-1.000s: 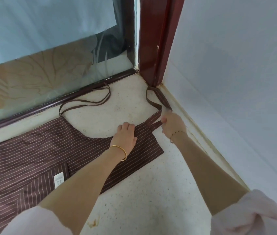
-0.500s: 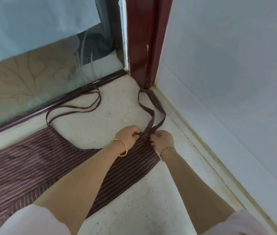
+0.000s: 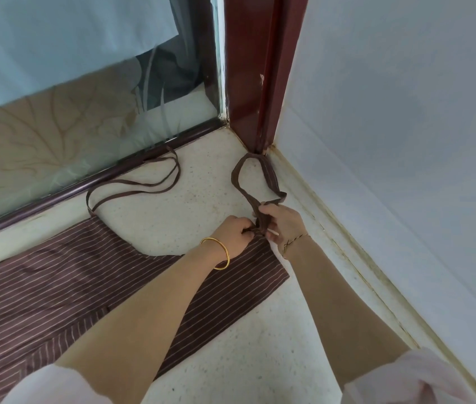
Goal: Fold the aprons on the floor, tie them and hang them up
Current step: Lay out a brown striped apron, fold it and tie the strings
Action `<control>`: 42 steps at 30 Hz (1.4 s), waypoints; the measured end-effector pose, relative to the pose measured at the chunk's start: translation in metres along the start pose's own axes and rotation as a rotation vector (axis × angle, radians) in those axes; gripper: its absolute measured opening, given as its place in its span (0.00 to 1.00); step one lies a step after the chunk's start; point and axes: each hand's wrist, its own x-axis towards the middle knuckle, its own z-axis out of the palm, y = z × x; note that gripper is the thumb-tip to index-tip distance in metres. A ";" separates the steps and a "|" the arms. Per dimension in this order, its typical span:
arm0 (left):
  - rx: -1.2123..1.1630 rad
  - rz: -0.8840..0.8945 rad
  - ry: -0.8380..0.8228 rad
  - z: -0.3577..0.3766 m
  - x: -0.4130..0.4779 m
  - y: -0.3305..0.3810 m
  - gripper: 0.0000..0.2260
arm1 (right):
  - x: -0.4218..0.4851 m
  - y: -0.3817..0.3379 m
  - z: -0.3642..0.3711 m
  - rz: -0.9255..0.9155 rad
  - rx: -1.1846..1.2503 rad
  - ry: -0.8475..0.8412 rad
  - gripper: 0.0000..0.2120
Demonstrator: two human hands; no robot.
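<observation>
1. The brown striped apron (image 3: pixel 56 281) lies flat on the speckled floor (image 3: pixel 260 345). It fills the lower left of the frame and passes under the left forearm, and its right edge ends just below the centre of the frame.
2. The left hand (image 3: pixel 235 233) is at the centre of the frame. Its fingers are curled and pinch the fabric where the near strap (image 3: pixel 238 176) joins the apron's upper corner.
3. The right hand (image 3: pixel 282 223) is just to the right of the left hand and close against it. It grasps the near strap, with its fingers wrapped around the gathered band.
4. From the two hands the near strap runs up the frame in an open loop. The loop's far bend lies on the floor at the foot of the red-brown door frame (image 3: pixel 257 68).
5. The second strap (image 3: pixel 143 188) is held by neither hand. It lies left of centre in a long narrow loop, close along the dark bottom rail of the patterned glass panel (image 3: pixel 56 126), and joins the apron's other upper corner.
6. A gold bangle (image 3: pixel 220 255) sits on the left wrist and a thin bracelet (image 3: pixel 295 242) on the right wrist. Pale sleeves show at the bottom edge of the frame.
7. A pale wall (image 3: pixel 405 141) fills the right side of the frame. Its stained skirting (image 3: pixel 347 243) runs diagonally from the door frame towards the lower right.
</observation>
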 end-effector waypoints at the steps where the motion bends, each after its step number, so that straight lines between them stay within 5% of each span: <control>1: -0.022 0.005 0.012 0.000 -0.001 0.001 0.08 | 0.000 -0.003 -0.001 -0.003 0.033 -0.028 0.05; 8: -0.047 -0.064 0.035 0.000 -0.001 0.003 0.03 | -0.004 -0.028 -0.005 -0.043 0.240 -0.163 0.07; 12: -0.012 -0.126 0.049 0.006 0.001 0.006 0.09 | -0.014 -0.052 -0.006 -0.104 0.269 -0.216 0.09; 20: 0.126 -0.100 0.145 0.005 -0.002 0.016 0.16 | -0.036 -0.102 -0.007 -0.427 0.081 -0.122 0.09; 25: -0.778 0.101 0.185 -0.045 -0.028 0.077 0.21 | -0.049 -0.103 0.006 -0.507 -0.126 -0.133 0.10; 29: -1.010 0.221 0.227 -0.074 -0.052 0.108 0.20 | -0.061 -0.101 0.018 -0.572 -0.239 -0.075 0.11; 33: -0.706 0.139 0.552 -0.086 -0.061 0.112 0.26 | -0.063 -0.097 0.027 -0.647 -0.482 0.060 0.13; 35: -0.509 0.132 0.710 -0.091 -0.063 0.106 0.20 | -0.067 -0.094 0.029 -0.667 -0.526 0.039 0.15; 39: -0.336 0.123 0.723 -0.111 -0.073 0.101 0.02 | -0.069 -0.088 0.026 -0.745 -0.683 0.053 0.14; 42: -0.218 0.092 0.695 -0.124 -0.082 0.099 0.04 | -0.070 -0.076 0.020 -0.798 -0.792 0.136 0.11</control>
